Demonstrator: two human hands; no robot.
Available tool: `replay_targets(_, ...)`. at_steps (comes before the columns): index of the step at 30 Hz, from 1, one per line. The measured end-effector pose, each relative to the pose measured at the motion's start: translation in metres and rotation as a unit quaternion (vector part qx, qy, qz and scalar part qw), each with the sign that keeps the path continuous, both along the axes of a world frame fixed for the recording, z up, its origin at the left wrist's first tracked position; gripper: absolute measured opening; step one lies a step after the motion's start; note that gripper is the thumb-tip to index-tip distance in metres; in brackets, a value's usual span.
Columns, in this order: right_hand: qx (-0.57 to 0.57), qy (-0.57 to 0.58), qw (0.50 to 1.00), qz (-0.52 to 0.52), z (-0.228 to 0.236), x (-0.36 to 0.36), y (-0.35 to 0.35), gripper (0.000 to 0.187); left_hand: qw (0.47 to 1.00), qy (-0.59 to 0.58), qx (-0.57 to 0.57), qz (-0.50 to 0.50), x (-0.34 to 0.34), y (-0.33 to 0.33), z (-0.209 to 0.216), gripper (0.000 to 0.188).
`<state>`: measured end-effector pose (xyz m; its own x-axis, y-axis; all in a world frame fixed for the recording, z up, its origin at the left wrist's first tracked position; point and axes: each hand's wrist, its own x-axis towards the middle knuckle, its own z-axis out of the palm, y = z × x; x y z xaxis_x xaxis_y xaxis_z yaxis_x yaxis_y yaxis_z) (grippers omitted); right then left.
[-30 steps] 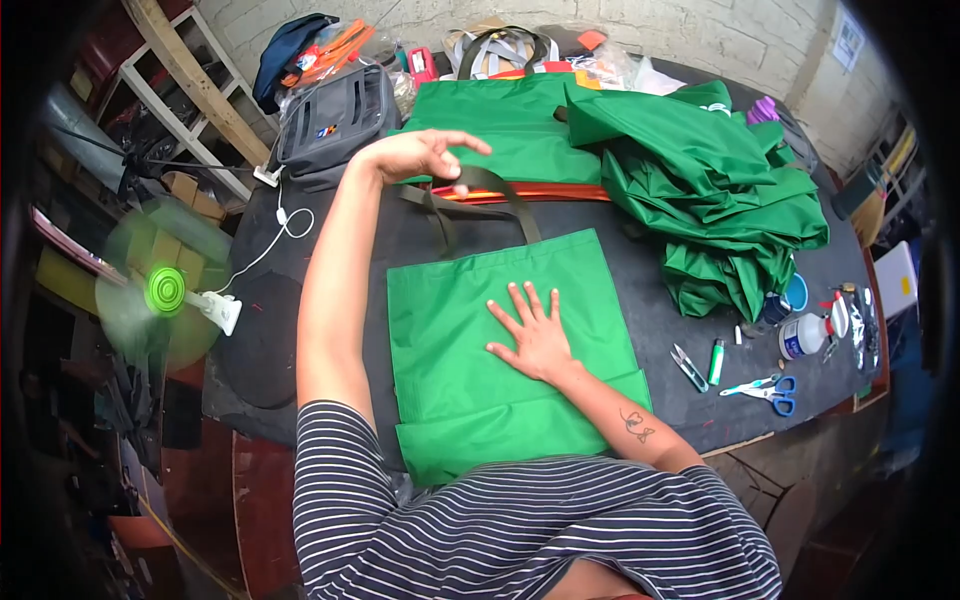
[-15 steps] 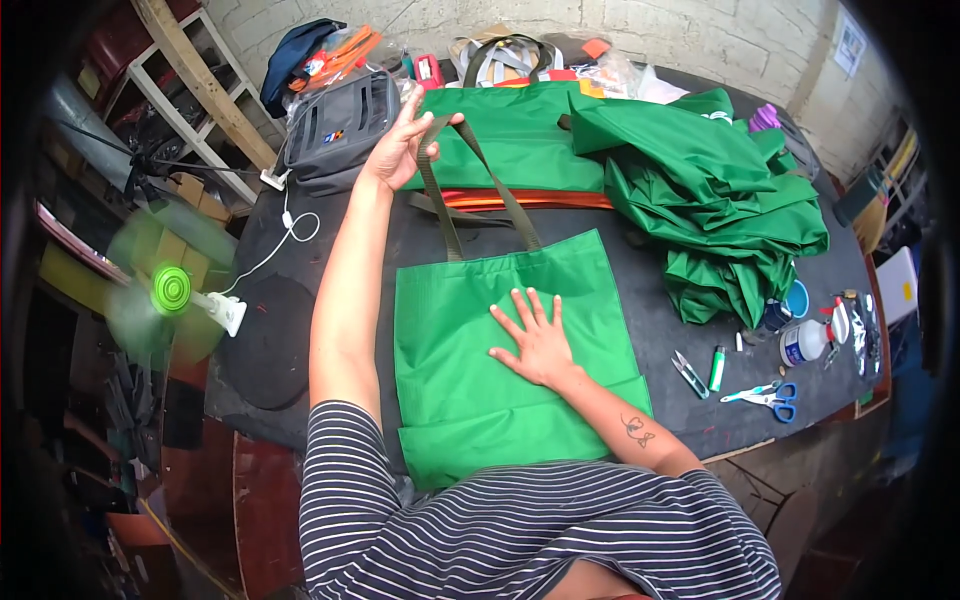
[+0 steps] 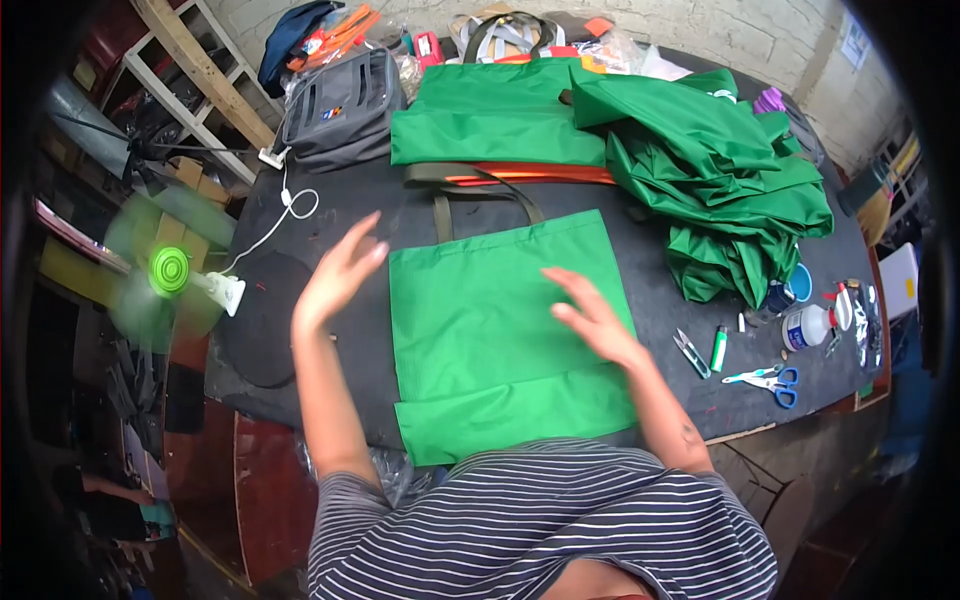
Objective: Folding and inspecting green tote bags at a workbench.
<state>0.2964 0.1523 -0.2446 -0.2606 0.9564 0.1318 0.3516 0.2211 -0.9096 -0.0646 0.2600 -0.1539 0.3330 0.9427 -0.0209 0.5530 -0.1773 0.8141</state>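
- A person in a striped shirt leans over a dark worktable [image 3: 300, 250], seen from above.
- A green bag [image 3: 500, 330] lies flat in front of them, its mouth and two olive handles [image 3: 480, 185] pointing away, its bottom edge hanging just over the near table edge. Laid flat like this, the whole panel is open to the hands.
- The right hand [image 3: 590, 320] rests low on the bag's right half, fingers spread and slightly blurred, gripping nothing; it looks placed to press or smooth the cloth.
- The left hand [image 3: 335, 275] hovers above the table just left of the bag, open, fingers apart, empty and not touching the bag.
- Beyond the handles lies a folded green stack [image 3: 490, 125] with an orange strip [image 3: 540, 175] along its near edge, close enough to reach.
- A loose heap of green cloth [image 3: 740, 200] fills the far right of the table.
- Small tools sit together at the right edge, clear of the bag: blue scissors [image 3: 770, 380], snips [image 3: 690, 352], a green lighter [image 3: 718, 348] and a white bottle [image 3: 810, 328].
- A grey bag [image 3: 340, 105] sits at the far left corner.
- A green fan [image 3: 170, 272] spins at the left edge of the table, its white cable [image 3: 280, 215] trailing across the top.
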Motion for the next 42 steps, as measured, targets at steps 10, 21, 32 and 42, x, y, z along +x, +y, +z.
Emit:
replay_targets(10,-0.230,-0.182,0.919,-0.265,-0.025,0.086,-0.120,0.047,0.978,0.154,-0.053,0.134,-0.018,-0.216,-0.123,0.054)
replay_targets(21,-0.296,0.185,0.901,-0.257,-0.014,0.078,-0.122,0.066,0.899,-0.156,-0.240,0.333,-0.005,-0.215,-0.118,0.055)
replay_targets(32,-0.240,0.254,0.935,-0.066,0.072,0.083,-0.044,0.035,0.797,-0.479,-0.226,0.291,0.006,-0.225,-0.090,0.079)
replay_targets(42,-0.187,0.397,0.890,0.121,0.191,0.038,0.026,0.036,0.816,-0.573,0.072,-0.017,-0.101,-0.184,0.061,0.034)
